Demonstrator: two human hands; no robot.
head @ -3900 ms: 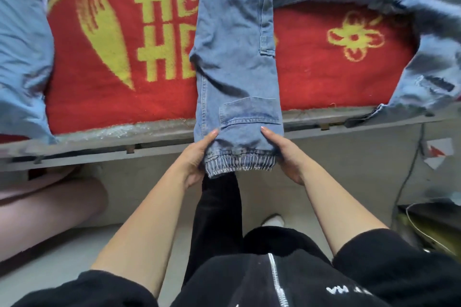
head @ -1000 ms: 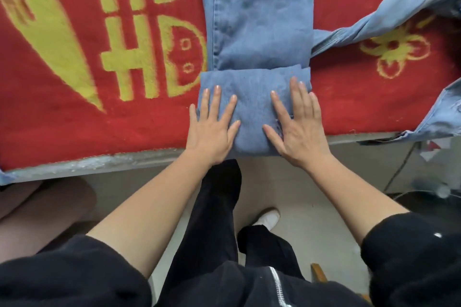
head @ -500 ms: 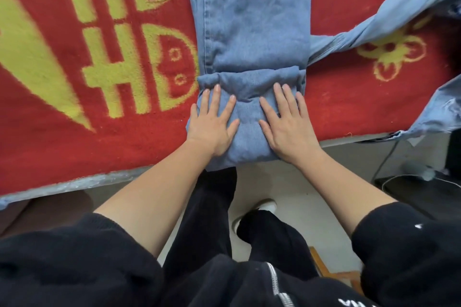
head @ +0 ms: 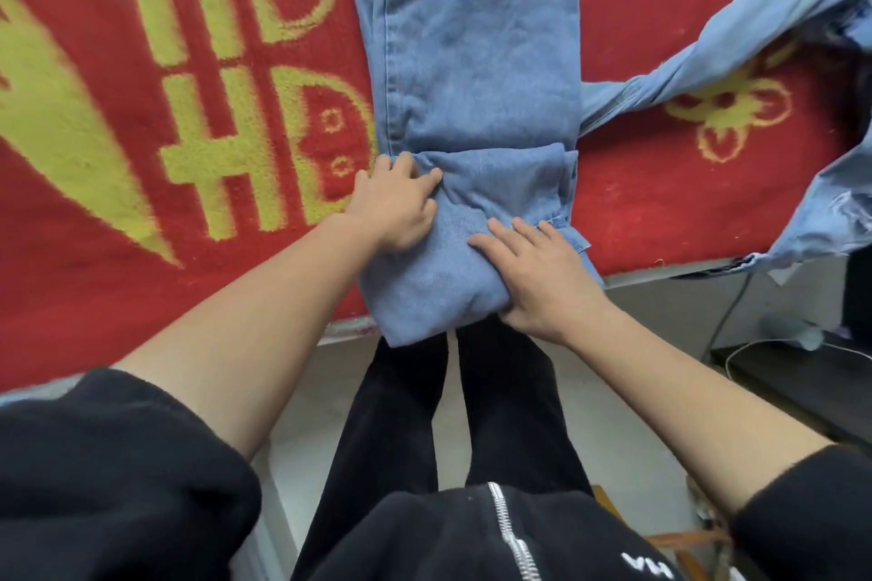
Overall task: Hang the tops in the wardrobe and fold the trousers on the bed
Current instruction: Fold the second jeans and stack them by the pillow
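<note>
Light blue jeans (head: pixel 476 76) lie lengthwise on the bed's red and yellow blanket (head: pixel 141 156), waistband at the far end. Their near part is folded into a thick bundle that overhangs the bed edge. My left hand (head: pixel 394 203) curls its fingers around the bundle's upper left corner and grips the denim. On the bundle's lower right, my right hand (head: pixel 538 278) lies flat with fingers spread, pressing down.
A second light blue denim garment (head: pixel 755 38) sprawls over the right side of the bed, one part touching the jeans. The bed's pale edge (head: pixel 660 271) runs across the middle. My black-trousered legs stand below it. Cables and dark objects (head: pixel 802 359) sit on the floor at right.
The leg end was folded up onto the jeans and pressed flat by both hands. Now the left hand has slid up and curled onto the bundle's left corner; the right hand has shifted lower right.
</note>
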